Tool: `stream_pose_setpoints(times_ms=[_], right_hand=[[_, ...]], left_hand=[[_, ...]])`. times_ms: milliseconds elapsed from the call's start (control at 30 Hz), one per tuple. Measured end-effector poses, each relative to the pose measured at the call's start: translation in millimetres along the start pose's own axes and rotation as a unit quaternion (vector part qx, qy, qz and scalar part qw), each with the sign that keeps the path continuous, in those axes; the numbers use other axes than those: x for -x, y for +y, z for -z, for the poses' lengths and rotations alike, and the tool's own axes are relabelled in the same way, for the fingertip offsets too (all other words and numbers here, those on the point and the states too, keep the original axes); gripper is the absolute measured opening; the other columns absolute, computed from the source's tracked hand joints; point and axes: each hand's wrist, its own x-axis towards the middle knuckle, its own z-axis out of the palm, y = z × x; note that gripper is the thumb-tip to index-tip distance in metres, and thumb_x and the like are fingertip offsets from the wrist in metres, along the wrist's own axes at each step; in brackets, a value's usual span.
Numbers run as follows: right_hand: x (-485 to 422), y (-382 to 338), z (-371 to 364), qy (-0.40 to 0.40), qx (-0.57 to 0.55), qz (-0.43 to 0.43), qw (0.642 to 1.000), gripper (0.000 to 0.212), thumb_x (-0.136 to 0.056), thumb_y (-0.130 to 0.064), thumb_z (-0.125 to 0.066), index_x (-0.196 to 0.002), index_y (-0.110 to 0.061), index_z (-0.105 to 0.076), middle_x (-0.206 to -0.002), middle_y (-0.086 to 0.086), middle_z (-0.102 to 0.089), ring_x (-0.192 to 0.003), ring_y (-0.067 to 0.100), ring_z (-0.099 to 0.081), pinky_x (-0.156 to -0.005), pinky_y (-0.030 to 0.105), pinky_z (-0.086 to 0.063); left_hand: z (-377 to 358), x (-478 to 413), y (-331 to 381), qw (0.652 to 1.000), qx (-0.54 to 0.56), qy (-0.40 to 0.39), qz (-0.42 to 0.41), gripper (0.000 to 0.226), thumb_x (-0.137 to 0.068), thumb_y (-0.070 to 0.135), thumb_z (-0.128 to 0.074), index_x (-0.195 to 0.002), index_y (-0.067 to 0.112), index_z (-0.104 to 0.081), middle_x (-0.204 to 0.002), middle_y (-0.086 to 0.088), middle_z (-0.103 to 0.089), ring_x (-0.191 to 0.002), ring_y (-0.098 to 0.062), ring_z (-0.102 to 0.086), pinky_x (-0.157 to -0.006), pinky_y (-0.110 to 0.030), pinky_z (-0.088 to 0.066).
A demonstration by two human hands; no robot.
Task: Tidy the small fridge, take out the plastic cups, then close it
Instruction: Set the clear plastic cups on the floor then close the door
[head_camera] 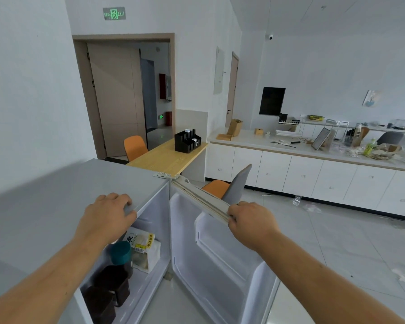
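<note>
Gripping the door (211,242) top edge in my closed right hand (250,222), left hand (105,213) flat on the fridge (56,195), empty, I swing wide and steady.

Left hand (105,216) flat on fridge (45,206) top, right hand (250,220) gripping open door's (211,249) top edge, bottle (121,256) inside.

exit sign (114,13): "EXIT" | bag (142,249) in fridge: "鲜", "牛奶吐司"
</note>
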Motion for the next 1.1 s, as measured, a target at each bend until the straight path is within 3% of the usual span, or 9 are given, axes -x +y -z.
stream_pose_setpoints(times_ms=[333,533,733,900,1100], right_hand=[[13.1,-33.6,14.3,-0.038,-0.070,0.090,0.993,0.038,-0.102,-0.039,-0.037,-0.105,-0.024,-0.072,-0.094,-0.002,-0.058,-0.088,0.020,-0.059,-0.077,0.038,-0.053],[19.2,-59.7,3.2,0.011,-0.135,0.070,0.988,0.038,-0.099,-0.039,-0.039,-0.086,-0.022,-0.070,-0.083,-0.008,-0.052,-0.080,0.011,-0.051,-0.071,0.031,-0.046],[20.7,-87.6,-4.6,0.016,-0.160,0.049,0.986,0.038,-0.095,-0.044,-0.035,-0.084,-0.028,-0.068,-0.080,-0.012,-0.047,-0.072,0.004,-0.049,-0.060,0.021,-0.036],[18.2,-102.9,-0.1,-0.024,-0.156,0.084,0.984,0.041,-0.097,-0.041,-0.037,-0.104,-0.024,-0.073,-0.090,-0.008,-0.055,-0.081,0.008,-0.054,-0.070,0.027,-0.046],[16.7,-127.4,3.7,-0.043,-0.157,0.125,0.979,0.038,-0.100,-0.040,-0.036,-0.101,-0.021,-0.069,-0.089,-0.003,-0.056,-0.083,0.013,-0.056,-0.079,0.036,-0.054]], left_hand=[[-6.9,-2.3,-5.9,0.999,0.047,-0.004,0.012,0.029,-0.095,0.050,-0.046,-0.115,0.033,-0.060,-0.111,0.007,-0.067,-0.097,-0.016,-0.049,-0.077,-0.038,-0.052],[-9.4,-4.8,-7.2,0.997,0.076,-0.019,0.026,0.033,-0.098,0.049,-0.043,-0.121,0.033,-0.061,-0.120,0.007,-0.067,-0.105,-0.016,-0.051,-0.085,-0.040,-0.051],[-9.7,-6.0,-8.3,0.996,0.083,-0.018,0.024,0.032,-0.099,0.047,-0.042,-0.120,0.033,-0.062,-0.121,0.006,-0.068,-0.105,-0.017,-0.053,-0.086,-0.041,-0.052],[-9.8,-6.2,-8.9,0.995,0.089,-0.021,0.025,0.033,-0.098,0.047,-0.043,-0.120,0.033,-0.062,-0.121,0.006,-0.067,-0.105,-0.017,-0.053,-0.087,-0.041,-0.053],[-7.0,-4.3,-8.0,0.995,0.093,-0.023,0.025,0.035,-0.097,0.047,-0.041,-0.122,0.033,-0.062,-0.122,0.007,-0.067,-0.106,-0.016,-0.052,-0.088,-0.042,-0.052]])
